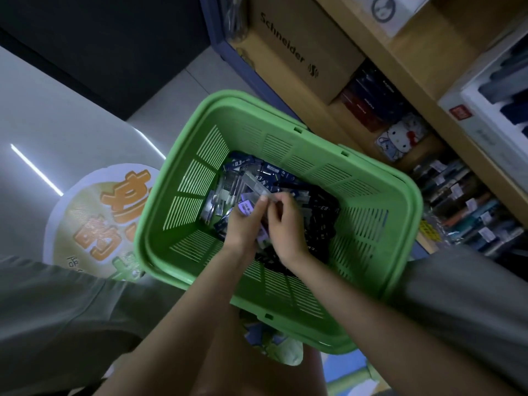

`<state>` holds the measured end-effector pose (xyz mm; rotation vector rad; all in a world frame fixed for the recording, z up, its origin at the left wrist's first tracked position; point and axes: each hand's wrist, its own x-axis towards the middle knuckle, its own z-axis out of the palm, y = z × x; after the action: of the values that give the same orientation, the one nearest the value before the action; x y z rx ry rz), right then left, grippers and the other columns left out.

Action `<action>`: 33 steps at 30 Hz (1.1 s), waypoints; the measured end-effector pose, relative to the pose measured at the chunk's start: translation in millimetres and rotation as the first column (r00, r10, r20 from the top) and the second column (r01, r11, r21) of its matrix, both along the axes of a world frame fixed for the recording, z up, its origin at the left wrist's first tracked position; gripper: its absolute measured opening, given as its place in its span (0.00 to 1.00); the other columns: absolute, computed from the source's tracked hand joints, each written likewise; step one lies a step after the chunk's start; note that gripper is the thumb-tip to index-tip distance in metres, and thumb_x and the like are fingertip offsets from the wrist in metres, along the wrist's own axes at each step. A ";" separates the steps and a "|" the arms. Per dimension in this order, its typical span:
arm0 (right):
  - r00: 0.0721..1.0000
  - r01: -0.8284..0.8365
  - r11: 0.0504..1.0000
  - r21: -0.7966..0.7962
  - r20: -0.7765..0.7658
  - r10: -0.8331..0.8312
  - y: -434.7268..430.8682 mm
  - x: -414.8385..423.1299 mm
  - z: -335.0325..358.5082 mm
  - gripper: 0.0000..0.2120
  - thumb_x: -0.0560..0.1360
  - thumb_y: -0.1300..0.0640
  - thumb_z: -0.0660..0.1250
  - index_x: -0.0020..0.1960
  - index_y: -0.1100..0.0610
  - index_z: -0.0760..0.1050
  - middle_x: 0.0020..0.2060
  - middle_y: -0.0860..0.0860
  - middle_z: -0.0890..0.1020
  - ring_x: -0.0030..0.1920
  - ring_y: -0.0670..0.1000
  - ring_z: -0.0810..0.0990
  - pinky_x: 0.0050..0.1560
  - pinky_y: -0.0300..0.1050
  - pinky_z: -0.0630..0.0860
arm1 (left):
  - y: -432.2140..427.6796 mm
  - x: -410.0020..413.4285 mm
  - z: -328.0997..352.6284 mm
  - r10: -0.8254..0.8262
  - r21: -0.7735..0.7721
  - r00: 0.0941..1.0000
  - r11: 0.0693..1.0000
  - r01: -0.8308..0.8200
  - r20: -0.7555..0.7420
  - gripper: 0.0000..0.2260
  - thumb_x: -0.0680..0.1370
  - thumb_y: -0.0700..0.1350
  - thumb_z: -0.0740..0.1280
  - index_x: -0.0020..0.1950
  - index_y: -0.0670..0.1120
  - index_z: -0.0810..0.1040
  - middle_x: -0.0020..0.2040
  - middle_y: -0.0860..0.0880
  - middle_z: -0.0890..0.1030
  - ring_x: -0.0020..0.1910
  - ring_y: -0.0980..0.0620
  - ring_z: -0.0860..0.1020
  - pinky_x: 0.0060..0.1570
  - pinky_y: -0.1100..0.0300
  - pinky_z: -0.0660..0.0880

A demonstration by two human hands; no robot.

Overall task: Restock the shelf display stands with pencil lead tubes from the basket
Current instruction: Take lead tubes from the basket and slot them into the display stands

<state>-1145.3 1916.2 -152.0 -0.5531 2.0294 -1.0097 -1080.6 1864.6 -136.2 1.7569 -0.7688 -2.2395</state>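
Head view: left hand (243,224) and right hand (287,227) pinch tube (258,185) (inside basket (285,132)).

I count one green basket (288,132). In it lies one heap of pencil lead tubes (247,166), dark blue, black and clear. They are piled over one another and too blurred to number, though well over a dozen show. One clear tube (257,184) is raised off the heap, pinched between my two grips: one left grip (245,225) and one right grip (286,228). The floor (57,110) carries one round sticker (94,212). The shelf (400,50) holds one cardboard box (291,52) printed Schneider, one cat-face card (403,137) and one white box (483,118). The packets (457,195) below are too blurred to count.
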 end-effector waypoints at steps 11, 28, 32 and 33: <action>0.819 -0.552 0.830 -0.078 -0.240 0.522 34.8 -18.8 -1.2 0.11 0.81 0.55 0.57 0.54 0.60 0.75 0.41 0.53 0.80 0.37 0.51 0.79 0.35 0.45 0.77 | -10.7 14.5 7.0 -0.226 -0.184 0.968 0.952 0.244 0.113 0.12 0.73 0.50 0.70 0.41 0.41 0.76 0.31 0.43 0.77 0.28 0.47 0.74 0.28 0.57 0.73; 0.577 -0.721 0.357 0.594 0.230 0.783 67.2 -34.5 -70.8 0.43 0.70 0.41 0.71 0.76 0.55 0.54 0.74 0.54 0.57 0.73 0.57 0.59 0.72 0.52 0.57 | -24.0 31.4 16.7 -0.427 -0.199 0.847 0.843 0.500 0.317 0.30 0.69 0.53 0.72 0.64 0.39 0.69 0.44 0.46 0.81 0.41 0.39 0.79 0.45 0.43 0.80; 0.456 -0.742 0.228 0.630 0.225 0.861 59.1 -26.4 -73.3 0.39 0.75 0.39 0.63 0.75 0.60 0.53 0.75 0.57 0.57 0.74 0.57 0.56 0.72 0.54 0.54 | -25.6 36.6 17.0 -0.412 -0.231 0.849 0.837 0.496 0.332 0.16 0.74 0.46 0.70 0.57 0.42 0.70 0.38 0.50 0.79 0.33 0.49 0.76 0.39 0.52 0.78; 0.442 -0.748 0.220 0.626 0.223 0.869 58.4 -24.6 -74.4 0.37 0.77 0.39 0.61 0.75 0.60 0.54 0.74 0.56 0.58 0.73 0.57 0.57 0.72 0.53 0.55 | -26.0 38.1 17.1 -0.404 -0.231 0.854 0.842 0.487 0.327 0.18 0.74 0.46 0.70 0.59 0.41 0.70 0.38 0.50 0.78 0.33 0.49 0.76 0.41 0.50 0.78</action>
<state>-1170.0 1974.6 -226.4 -1.1639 1.6285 0.4575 -1042.5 1838.7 -119.1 1.8858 -1.6494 -1.9896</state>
